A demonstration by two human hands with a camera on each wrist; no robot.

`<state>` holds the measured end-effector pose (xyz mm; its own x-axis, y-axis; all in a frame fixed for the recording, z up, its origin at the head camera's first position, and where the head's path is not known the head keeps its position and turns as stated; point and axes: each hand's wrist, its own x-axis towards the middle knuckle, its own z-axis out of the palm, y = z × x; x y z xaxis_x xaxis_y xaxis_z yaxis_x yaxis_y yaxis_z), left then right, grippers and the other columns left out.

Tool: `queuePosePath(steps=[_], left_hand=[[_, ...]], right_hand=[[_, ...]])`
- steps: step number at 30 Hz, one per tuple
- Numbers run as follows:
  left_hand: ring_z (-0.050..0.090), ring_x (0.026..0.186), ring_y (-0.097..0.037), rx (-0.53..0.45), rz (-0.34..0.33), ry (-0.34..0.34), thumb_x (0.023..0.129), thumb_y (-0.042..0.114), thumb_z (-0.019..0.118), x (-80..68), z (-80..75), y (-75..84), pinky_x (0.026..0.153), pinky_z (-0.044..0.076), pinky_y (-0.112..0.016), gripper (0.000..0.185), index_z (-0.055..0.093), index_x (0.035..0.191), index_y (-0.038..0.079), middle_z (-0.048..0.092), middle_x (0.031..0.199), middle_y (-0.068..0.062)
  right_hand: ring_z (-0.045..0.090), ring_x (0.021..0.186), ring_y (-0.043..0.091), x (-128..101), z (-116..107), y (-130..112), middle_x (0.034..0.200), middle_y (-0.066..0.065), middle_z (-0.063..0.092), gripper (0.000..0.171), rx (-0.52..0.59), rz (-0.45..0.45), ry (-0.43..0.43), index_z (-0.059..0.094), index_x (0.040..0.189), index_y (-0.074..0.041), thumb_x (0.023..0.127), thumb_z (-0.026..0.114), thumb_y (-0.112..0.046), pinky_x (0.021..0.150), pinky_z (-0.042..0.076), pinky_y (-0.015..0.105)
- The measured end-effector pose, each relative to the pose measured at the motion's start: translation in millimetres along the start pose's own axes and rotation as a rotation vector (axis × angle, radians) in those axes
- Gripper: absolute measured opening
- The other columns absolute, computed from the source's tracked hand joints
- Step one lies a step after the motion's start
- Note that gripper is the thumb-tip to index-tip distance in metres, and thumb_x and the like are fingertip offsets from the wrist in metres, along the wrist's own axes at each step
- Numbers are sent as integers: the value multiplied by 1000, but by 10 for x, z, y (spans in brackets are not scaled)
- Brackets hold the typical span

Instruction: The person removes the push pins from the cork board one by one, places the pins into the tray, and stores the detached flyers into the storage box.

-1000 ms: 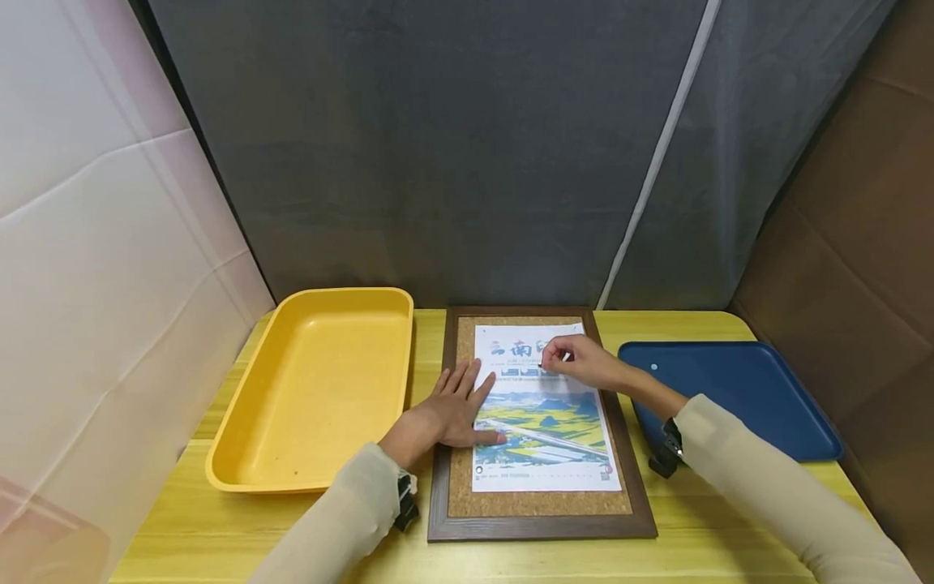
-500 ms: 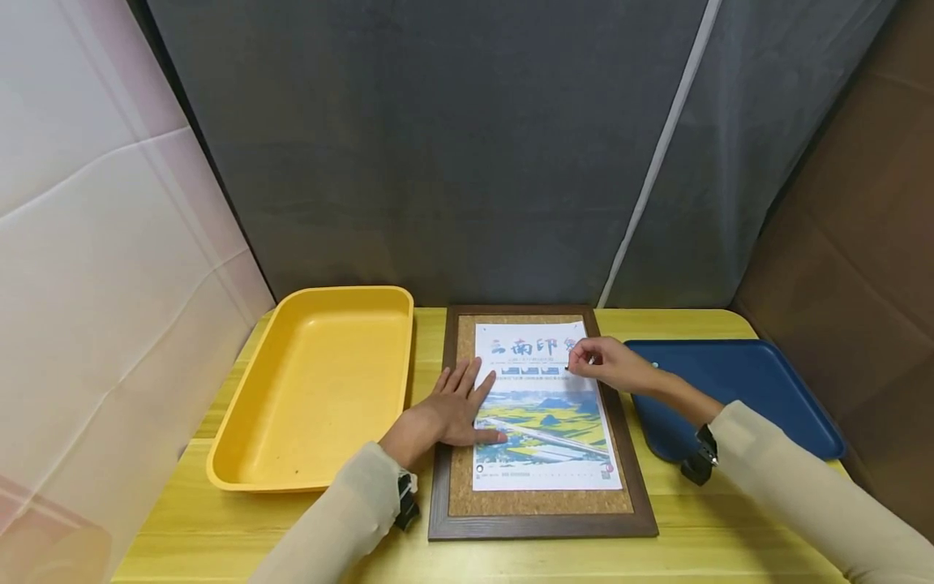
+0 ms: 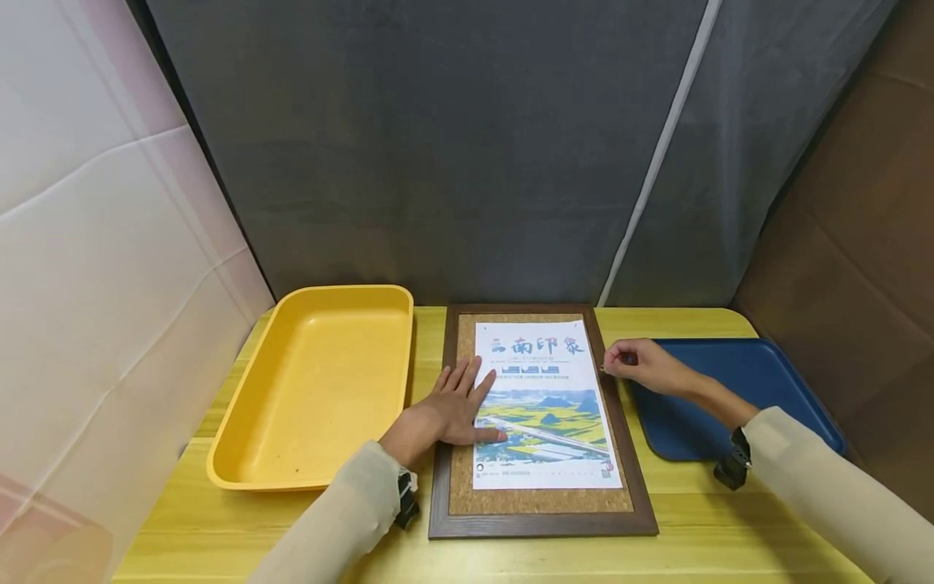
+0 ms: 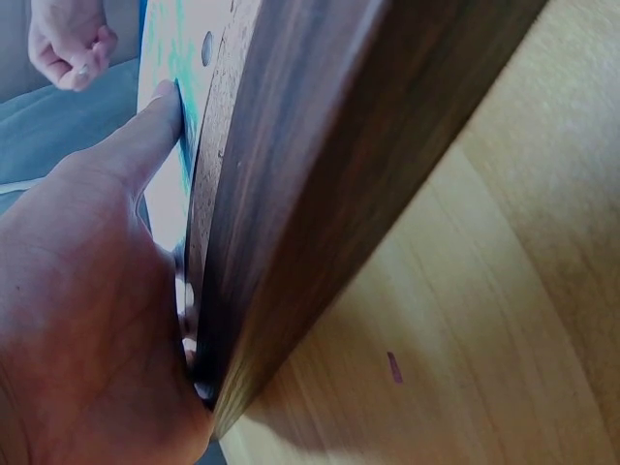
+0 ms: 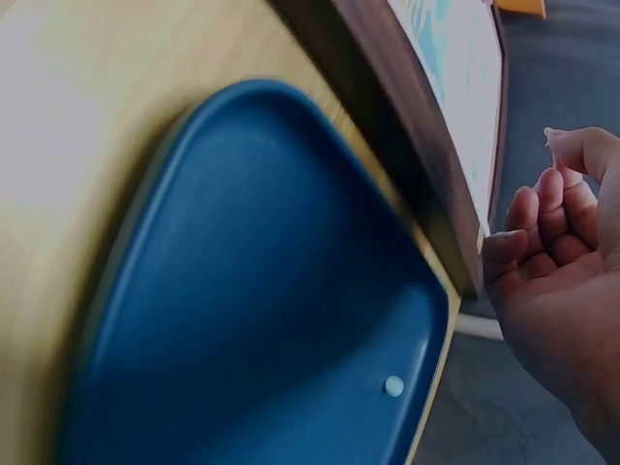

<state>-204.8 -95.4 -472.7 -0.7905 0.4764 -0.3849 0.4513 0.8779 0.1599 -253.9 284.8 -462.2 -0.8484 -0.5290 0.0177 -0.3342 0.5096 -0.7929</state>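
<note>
A printed poster [image 3: 540, 414] with a landscape and large characters lies on a cork board [image 3: 540, 503] in a brown frame [image 3: 540, 526]. My left hand [image 3: 448, 410] rests flat with spread fingers on the poster's left side and the frame. A round tack [image 4: 207, 48] shows near the poster's lower left corner. Over the frame's right edge, my right hand [image 3: 645, 365] pinches a small pin [image 3: 602, 370], mostly covered by the fingertips. In the right wrist view, a white round-headed tack [image 5: 393, 386] lies in the blue tray [image 5: 262, 252].
A deep yellow tray [image 3: 409, 357] stands on the wooden table [image 3: 182, 527] left of the board. The blue tray sits close to the frame's right side, under my right forearm. Behind the table hangs a dark grey curtain [image 3: 438, 162].
My right hand has moved right, from over the poster's upper part to beyond its right edge, uncovering the heading characters. The left hand has stayed in place.
</note>
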Motion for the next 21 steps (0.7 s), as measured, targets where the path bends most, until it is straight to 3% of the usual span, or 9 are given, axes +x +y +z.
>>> queuePosePath(steps=[8, 12, 21], left_hand=[[-11, 164, -34, 24, -1, -6, 96, 80, 49, -33, -36, 17, 131, -2, -54, 108, 1, 173, 20, -13, 178, -12], [-10, 164, -34, 38, -3, -1, 96, 80, 49, -34, -37, 19, 131, -1, -55, 108, 2, 173, 21, -12, 178, -12], [-10, 164, -34, 37, -5, 0, 96, 80, 49, -27, -36, 15, 131, -1, -55, 108, 1, 173, 21, -12, 178, -12]], right_hand=[[58, 77, 12, -134, -104, 118, 90, 13, 67, 8, -43, -23, 42, 71, 97, 0, 103, 67, -4, 72, 49, 23], [57, 77, 11, -209, -171, 175, 90, 7, 66, 8, -72, -5, 55, 71, 97, -2, 103, 67, -4, 71, 47, 24], [57, 79, 9, -352, -283, 287, 92, 10, 69, 9, -105, 31, 74, 72, 98, 0, 104, 67, -6, 73, 47, 24]])
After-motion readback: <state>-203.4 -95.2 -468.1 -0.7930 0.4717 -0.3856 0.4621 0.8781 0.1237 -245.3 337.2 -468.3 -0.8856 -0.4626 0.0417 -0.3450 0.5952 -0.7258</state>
